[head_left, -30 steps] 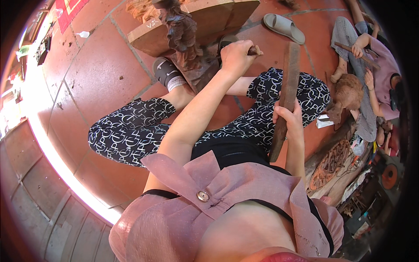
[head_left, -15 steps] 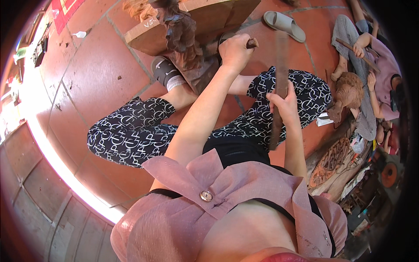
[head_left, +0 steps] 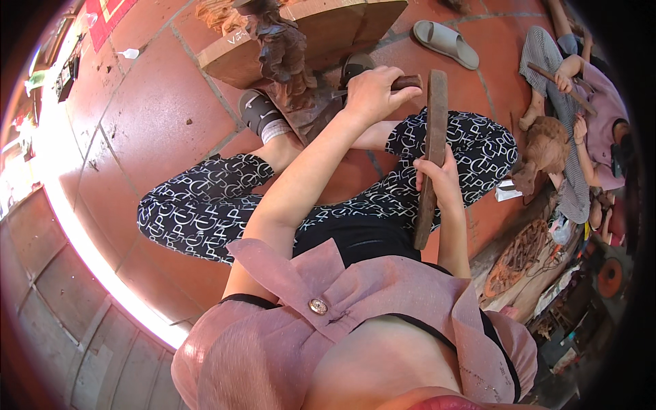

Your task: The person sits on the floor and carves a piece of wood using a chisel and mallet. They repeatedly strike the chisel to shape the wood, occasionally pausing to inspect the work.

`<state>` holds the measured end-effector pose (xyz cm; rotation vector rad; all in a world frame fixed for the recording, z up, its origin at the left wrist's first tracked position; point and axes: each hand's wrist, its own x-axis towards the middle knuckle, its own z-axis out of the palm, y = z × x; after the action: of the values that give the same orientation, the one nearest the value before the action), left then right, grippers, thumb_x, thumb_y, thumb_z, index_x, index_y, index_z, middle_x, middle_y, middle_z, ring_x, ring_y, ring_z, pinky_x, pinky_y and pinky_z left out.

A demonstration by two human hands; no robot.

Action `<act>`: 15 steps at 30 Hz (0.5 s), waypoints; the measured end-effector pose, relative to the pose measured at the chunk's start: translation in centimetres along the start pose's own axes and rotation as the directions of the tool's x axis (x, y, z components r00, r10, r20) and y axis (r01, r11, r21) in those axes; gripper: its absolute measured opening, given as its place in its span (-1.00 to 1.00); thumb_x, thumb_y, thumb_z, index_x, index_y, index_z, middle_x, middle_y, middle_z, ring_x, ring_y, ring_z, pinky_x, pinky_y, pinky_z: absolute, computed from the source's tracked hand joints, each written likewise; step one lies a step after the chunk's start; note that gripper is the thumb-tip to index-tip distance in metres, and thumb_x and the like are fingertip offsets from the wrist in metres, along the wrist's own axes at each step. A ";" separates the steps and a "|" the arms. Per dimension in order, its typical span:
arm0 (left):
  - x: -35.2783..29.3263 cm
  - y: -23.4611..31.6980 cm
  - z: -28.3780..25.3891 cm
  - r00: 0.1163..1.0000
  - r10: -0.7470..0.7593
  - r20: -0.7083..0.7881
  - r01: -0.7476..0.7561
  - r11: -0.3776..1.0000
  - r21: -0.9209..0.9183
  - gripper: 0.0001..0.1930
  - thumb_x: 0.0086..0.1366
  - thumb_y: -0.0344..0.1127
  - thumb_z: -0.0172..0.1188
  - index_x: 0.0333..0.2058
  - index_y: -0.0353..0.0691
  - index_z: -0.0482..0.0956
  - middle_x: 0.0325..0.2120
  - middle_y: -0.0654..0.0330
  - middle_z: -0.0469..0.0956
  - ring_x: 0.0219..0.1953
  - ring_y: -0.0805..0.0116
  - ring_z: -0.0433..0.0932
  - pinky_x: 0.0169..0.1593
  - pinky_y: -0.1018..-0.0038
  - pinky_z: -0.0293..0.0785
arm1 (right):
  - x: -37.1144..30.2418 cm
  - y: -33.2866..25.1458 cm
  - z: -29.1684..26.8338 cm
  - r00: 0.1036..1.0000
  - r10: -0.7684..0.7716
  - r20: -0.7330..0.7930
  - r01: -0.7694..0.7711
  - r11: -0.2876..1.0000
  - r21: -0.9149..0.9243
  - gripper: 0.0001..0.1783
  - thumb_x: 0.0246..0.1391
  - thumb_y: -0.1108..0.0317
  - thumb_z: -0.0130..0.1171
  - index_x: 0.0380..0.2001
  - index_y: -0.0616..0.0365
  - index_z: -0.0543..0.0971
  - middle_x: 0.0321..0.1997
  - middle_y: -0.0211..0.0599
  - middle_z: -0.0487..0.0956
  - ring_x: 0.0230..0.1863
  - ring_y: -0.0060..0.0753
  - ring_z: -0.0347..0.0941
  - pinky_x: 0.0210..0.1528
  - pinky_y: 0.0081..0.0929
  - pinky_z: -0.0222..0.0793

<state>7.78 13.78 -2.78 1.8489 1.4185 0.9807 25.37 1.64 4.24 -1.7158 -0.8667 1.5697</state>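
Head view, and beyond both hands, ahead and to the left, the big wooden slab (head_left: 348,37) is seen. In front of it, the dark carved figure (head_left: 283,58) is set upright, just to the left of the left hand (head_left: 372,92), which is clearly the nearer of the two. Now the long wooden bar (head_left: 434,126): it is gripped below its middle by the right hand (head_left: 443,181), fingers closed around it, its long axis pointed away from the body, its far end carried past that hand and up beside the left one. Smallest of all, the wooden-handled tool (head_left: 408,83) is grasped in the left hand, laid crosswise, its butt turned right towards the bar's far end, its other end directed left at the figure. Between butt and bar a narrow gap is shown, the two nearly at right angles! Whether the figure is touched by the tool's tip cannot be told.
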 end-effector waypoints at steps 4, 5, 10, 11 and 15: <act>0.8 -0.5 0.3 0.992 -0.111 0.060 0.108 0.992 0.060 -0.38 0.10 0.37 0.19 -0.36 -0.17 0.67 -0.44 0.08 0.63 -0.33 0.04 0.62 -0.28 0.18 0.49 | -0.8 -0.3 -0.2 1.000 -0.015 -0.025 0.015 0.999 -0.037 -0.41 -0.12 0.50 0.30 0.00 0.30 0.29 -0.43 -0.33 0.44 -0.65 -0.57 0.41 -0.69 -0.56 0.37; 0.9 -0.9 0.3 0.990 -0.133 0.047 0.131 0.990 0.054 -0.37 0.09 0.38 0.19 -0.40 -0.20 0.66 -0.45 0.06 0.64 -0.33 0.03 0.63 -0.28 0.17 0.49 | -0.9 -0.4 -0.2 1.000 -0.018 -0.020 0.017 0.999 -0.039 -0.41 -0.12 0.50 0.30 0.00 0.30 0.29 -0.43 -0.33 0.44 -0.64 -0.57 0.41 -0.68 -0.56 0.37; 1.1 -1.7 0.2 0.983 -0.181 -0.010 0.181 0.983 0.023 -0.35 0.08 0.39 0.20 -0.42 -0.22 0.67 -0.47 0.02 0.64 -0.35 0.00 0.63 -0.27 0.16 0.48 | -1.4 -0.7 -0.1 1.000 -0.021 -0.019 0.021 0.999 -0.040 -0.44 -0.12 0.51 0.30 -0.02 0.27 0.31 -0.42 -0.34 0.44 -0.64 -0.56 0.41 -0.67 -0.56 0.38; 1.2 -1.8 0.2 0.981 -0.194 -0.019 0.195 0.981 0.023 -0.37 0.08 0.38 0.20 -0.40 -0.19 0.68 -0.47 0.04 0.64 -0.36 0.00 0.63 -0.28 0.16 0.47 | -1.4 -0.9 -0.1 0.999 -0.028 -0.022 0.028 0.999 -0.032 -0.44 -0.12 0.51 0.30 -0.03 0.27 0.31 -0.42 -0.34 0.44 -0.64 -0.56 0.41 -0.67 -0.56 0.38; 1.5 -1.7 -0.1 0.974 -0.220 -0.058 0.220 0.976 -0.008 -0.35 0.08 0.37 0.20 -0.40 -0.23 0.68 -0.45 -0.01 0.64 -0.33 0.00 0.64 -0.24 0.17 0.50 | -1.3 -2.2 0.1 0.994 -0.100 -0.044 0.099 0.995 -0.005 -0.51 -0.10 0.53 0.28 -0.10 0.25 0.31 -0.42 -0.33 0.45 -0.64 -0.55 0.41 -0.68 -0.56 0.37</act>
<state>7.04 15.64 -3.79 1.6315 1.6178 0.9302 25.08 1.83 6.83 -1.6766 -0.9180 1.4606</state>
